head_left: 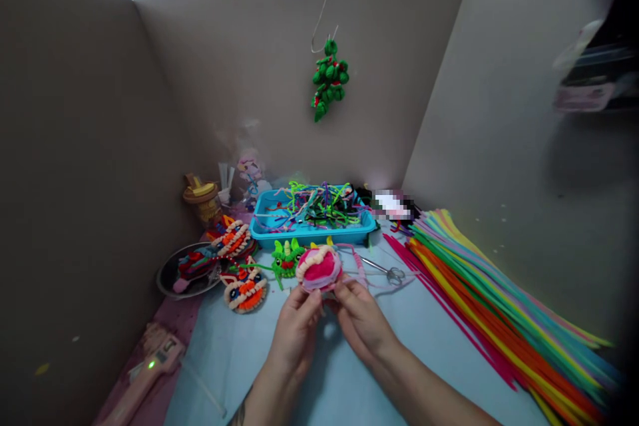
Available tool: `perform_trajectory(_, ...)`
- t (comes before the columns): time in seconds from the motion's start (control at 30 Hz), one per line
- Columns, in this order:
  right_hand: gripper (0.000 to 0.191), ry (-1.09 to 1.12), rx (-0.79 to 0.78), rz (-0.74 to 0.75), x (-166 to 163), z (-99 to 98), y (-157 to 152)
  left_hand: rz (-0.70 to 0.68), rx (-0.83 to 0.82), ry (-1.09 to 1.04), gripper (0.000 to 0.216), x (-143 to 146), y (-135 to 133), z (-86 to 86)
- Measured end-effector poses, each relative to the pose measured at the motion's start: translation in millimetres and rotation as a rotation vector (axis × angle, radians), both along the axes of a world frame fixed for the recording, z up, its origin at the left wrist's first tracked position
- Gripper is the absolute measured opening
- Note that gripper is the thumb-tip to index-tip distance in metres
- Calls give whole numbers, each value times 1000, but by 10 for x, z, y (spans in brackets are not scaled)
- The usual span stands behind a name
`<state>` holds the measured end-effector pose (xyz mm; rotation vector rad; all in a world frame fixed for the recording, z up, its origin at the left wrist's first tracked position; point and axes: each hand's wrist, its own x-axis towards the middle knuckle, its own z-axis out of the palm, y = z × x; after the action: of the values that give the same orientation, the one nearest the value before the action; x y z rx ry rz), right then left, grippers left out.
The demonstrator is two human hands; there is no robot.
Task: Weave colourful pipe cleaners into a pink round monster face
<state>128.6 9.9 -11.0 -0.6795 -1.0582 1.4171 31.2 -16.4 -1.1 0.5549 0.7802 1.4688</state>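
Observation:
Both hands hold up a round pipe-cleaner piece in pink and lilac, with a cream twisted strip across its upper left. My left hand pinches its lower left edge. The fingers of my right hand are closed on its lower right edge. Loose lilac pipe-cleaner ends trail off to the right, near a pair of scissors. Just behind and left sits a green pipe-cleaner figure. Further left lies an orange and cream pipe-cleaner face.
A blue tray of pipe-cleaner scraps stands at the back. Long coloured pipe cleaners spread along the right. On the left are a metal bowl, a lidded cup and a glue gun. A green ornament hangs from the grey partition.

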Motion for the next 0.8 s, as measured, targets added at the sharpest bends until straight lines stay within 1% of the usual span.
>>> perform_trajectory(0.07,34,20,-61,-22,25,-23,26,-51,-21,7,31,14,-9,6)
perform_trajectory(0.13,31,-31,-41,-53,84,-31,54,-118,-63,13,38,14,-20,21)
perform_trajectory(0.2,28,-166,64,-124,168,-7,76,-179,-118,16,42,-2,-28,29)
perform_trajectory(0.27,21,-362,232,-236,254,41,87,-193,-165,6,45,-30,-28,29)
perform_trajectory(0.33,12,-534,398,-331,320,90,86,-140,-178,-13,52,-66,-19,33)
perform_trajectory(0.37,8,-598,460,-350,340,108,81,-97,-166,-17,57,-85,-12,41)
perform_trajectory(0.43,6,-683,531,-320,355,127,70,-13,-105,-5,70,-121,2,68)
perform_trajectory(0.5,5,-733,564,-235,347,128,60,15,-22,28,77,-151,14,101)
perform_trajectory(0.6,8,-772,583,-88,331,123,52,-23,46,107,68,-182,25,131)
perform_trajectory(0.67,12,-772,586,-26,334,128,53,-32,41,147,62,-190,28,134)
perform_trajectory(0.73,17,-743,584,4,348,143,60,-25,3,156,61,-189,28,129)
perform_trajectory(0.8,23,-691,550,24,365,161,71,-36,-54,156,61,-181,26,121)
